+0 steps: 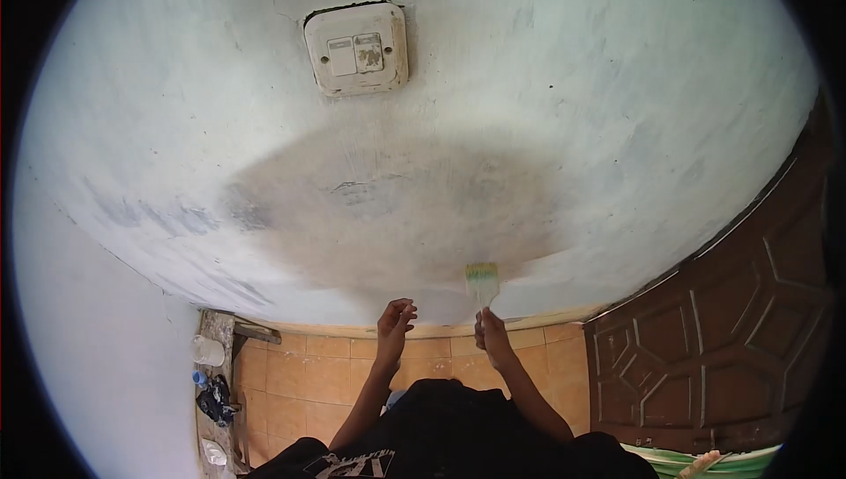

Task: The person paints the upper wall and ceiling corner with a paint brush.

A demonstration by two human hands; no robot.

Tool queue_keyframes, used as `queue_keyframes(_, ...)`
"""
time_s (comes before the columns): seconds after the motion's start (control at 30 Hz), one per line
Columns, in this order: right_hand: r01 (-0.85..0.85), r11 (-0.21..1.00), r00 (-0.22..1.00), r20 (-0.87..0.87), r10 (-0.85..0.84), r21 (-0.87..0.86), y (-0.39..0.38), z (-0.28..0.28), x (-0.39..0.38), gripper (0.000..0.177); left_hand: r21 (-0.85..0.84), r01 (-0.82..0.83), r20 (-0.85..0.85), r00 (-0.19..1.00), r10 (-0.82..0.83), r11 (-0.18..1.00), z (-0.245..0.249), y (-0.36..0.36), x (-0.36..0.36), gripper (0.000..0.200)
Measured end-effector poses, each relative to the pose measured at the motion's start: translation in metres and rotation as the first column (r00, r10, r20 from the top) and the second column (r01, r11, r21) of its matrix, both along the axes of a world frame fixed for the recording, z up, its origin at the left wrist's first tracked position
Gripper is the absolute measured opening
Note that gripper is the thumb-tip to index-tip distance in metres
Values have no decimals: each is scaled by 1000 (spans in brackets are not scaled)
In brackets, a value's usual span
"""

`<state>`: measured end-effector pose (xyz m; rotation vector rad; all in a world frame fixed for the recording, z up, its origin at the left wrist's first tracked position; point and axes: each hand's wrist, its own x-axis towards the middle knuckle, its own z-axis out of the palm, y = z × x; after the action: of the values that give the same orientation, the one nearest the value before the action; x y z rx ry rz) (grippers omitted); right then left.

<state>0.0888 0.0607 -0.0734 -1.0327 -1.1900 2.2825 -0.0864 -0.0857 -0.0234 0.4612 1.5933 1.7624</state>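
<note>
Head camera shows me the relation that matters most: the paintbrush is already inside the right hand's grip, so no reach separates the two. I read that hand as closed narrowly around the handle, fingers wrapped near its lower end, with the wide bristle head free beyond them. From the grip, the brush's long axis runs away from the body toward the wall, almost straight up in my view and only slightly tipped to the left, while the forearm comes in more slantwise from the right. The bristles, yellowish at the tips and green below, lie over the lower right part of the darker patch; from this angle I cannot tell whether they touch the surface or hang just short of it. Up and to the left of the grip, well apart from it, is the switch plate. The left hand is farther from the brush, off to the left of the grip and at about its height in my view; its fingers are loosely bent and I see nothing in them. Well to the right of the grip stands the brown panelled door.
</note>
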Motion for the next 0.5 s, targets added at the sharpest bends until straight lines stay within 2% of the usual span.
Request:
queue_keyframes(0.13, -11, 971, 999, 33, 19, -239, 6, -18, 9, 31, -10, -6, -16, 1000, 6, 1000, 0, -2, 5, 24)
queue_keyframes(0.23, -24, 985, 1000, 14, 26, -168, 21, 16, 6, 32, -15, 5, -15, 1000, -5, 1000, 1, 0, 12, 24)
queue_keyframes(0.33, -67, 991, 992, -111, 54, -116, 24, 77, 12, 33, -20, 13, -22, 1000, -14, 1000, -1, 6, 18, 24)
queue_keyframes(0.43, 23, 999, 989, -145, -18, 32, 10, 124, 20, 34, -22, 32, -31, 999, -32, 999, -3, 10, 23, 25)
queue_keyframes(0.5, 93, 987, 975, -210, -64, 131, 14, 133, 20, 35, -42, 100, -62, 993, -102, 994, -10, 8, 26, 24)
